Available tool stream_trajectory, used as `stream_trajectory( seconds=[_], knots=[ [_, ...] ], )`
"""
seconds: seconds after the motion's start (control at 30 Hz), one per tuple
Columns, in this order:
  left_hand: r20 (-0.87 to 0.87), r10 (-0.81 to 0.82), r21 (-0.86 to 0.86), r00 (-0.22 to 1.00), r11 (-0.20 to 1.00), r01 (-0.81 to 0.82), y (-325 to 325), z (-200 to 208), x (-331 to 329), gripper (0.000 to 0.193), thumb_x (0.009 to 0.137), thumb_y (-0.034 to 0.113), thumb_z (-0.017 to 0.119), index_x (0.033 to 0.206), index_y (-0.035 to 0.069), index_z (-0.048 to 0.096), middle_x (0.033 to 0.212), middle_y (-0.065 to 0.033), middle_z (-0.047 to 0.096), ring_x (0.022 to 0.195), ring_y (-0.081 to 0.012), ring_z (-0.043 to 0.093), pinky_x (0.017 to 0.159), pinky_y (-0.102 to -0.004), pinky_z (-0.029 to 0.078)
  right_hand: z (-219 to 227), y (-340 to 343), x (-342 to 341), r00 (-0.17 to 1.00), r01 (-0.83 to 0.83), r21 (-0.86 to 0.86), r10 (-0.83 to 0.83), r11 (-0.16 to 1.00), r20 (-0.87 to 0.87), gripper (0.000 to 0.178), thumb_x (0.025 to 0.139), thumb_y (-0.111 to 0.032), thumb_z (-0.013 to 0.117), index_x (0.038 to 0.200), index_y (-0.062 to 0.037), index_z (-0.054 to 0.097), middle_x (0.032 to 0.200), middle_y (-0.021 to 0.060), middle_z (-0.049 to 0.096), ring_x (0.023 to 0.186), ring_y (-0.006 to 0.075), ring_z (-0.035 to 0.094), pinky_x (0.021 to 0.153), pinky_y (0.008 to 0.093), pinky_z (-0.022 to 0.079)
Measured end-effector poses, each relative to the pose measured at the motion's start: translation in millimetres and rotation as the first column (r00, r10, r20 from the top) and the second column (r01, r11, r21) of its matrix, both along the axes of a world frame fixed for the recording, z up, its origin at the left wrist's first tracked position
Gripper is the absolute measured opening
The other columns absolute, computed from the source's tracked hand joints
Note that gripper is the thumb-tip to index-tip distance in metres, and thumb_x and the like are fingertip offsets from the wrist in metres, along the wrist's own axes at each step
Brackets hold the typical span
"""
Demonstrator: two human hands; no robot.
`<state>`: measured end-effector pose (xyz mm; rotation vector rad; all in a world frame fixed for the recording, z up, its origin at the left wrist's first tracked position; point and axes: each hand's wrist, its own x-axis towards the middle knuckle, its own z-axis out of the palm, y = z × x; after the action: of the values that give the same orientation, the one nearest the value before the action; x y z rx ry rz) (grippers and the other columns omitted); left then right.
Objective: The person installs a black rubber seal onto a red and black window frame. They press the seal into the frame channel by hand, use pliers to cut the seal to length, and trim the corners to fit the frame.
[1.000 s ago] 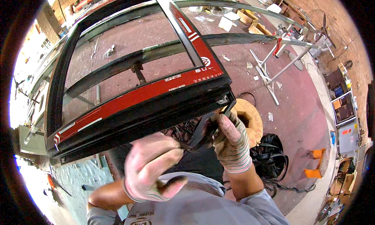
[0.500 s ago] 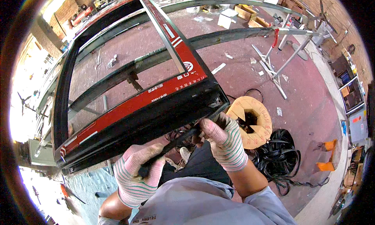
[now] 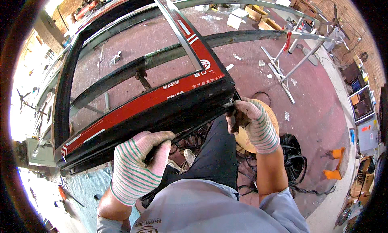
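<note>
A window frame (image 3: 133,105) with red film on top and black sides lies across metal rails in front of me. My left hand (image 3: 141,162), in a pink-white glove with green stripes, curls round a black rubber strip (image 3: 193,130) below the frame's near edge. The strip runs from that hand along the edge toward the near right corner. There my right hand (image 3: 255,123), gloved the same way, is closed with thumb and fingers pressed together at the corner. Its fingertips look dark, and I take the strip to be between them; the exact grip is partly hidden.
Behind my right hand stands a cardboard reel (image 3: 247,140), with a heap of black strip (image 3: 293,160) beside it on the floor. Long curved rails (image 3: 161,53) pass under the frame to a metal trestle (image 3: 279,77). Cardboard boxes (image 3: 268,24) sit farther back.
My right hand has moved right, from under the near edge to the frame's corner. My left hand has shifted slightly left, and the strip between them now runs closer along the edge.
</note>
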<state>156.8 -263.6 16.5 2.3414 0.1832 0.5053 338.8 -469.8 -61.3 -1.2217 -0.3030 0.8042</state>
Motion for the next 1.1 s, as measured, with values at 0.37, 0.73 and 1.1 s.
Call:
stream_trajectory(
  seconds=[0.37, 0.73, 1.1],
  knots=[
    [0.074, -0.094, 0.003, 0.993, 0.996, 0.094, 6, -6, 3, 0.012, 0.081, 0.004, 0.066, 0.093, 0.002, 0.068, 0.078, -0.0137, 0.067, 0.067, -0.0227, 0.066, 0.061, -0.0290, 0.051, -21, 9, 4, 0.998, 0.066, -0.065, -0.065, 0.996, 0.020, 0.040, 0.092, -0.035, 0.047, 0.077, -0.0009, 0.062, 0.060, 0.0109, 0.062, 0.048, 0.0210, 0.059, 0.044, 0.0302, 0.045],
    [-0.009, -0.090, 0.014, 0.996, 0.996, 0.091, -1, 0, 7, 0.012, 0.080, 0.003, 0.066, 0.092, 0.001, 0.068, 0.079, -0.0127, 0.067, 0.069, -0.0219, 0.066, 0.065, -0.0302, 0.052, -23, 28, -14, 0.979, 0.200, 0.044, -0.197, 0.979, -0.057, 0.037, 0.092, -0.033, 0.048, 0.082, 0.0003, 0.060, 0.067, 0.0139, 0.064, 0.053, 0.0261, 0.061, 0.049, 0.0352, 0.048],
    [0.028, -0.108, 0.096, 0.994, 0.990, 0.105, -3, -6, 9, 0.019, 0.078, 0.005, 0.071, 0.097, 0.004, 0.068, 0.079, -0.0115, 0.067, 0.066, -0.0209, 0.064, 0.062, -0.0300, 0.051, -6, 36, -32, 0.978, 0.205, 0.016, -0.205, 0.979, -0.027, 0.030, 0.092, -0.027, 0.056, 0.074, -0.0040, 0.063, 0.064, 0.0037, 0.063, 0.051, 0.0104, 0.058, 0.048, 0.0243, 0.046]
  ],
)
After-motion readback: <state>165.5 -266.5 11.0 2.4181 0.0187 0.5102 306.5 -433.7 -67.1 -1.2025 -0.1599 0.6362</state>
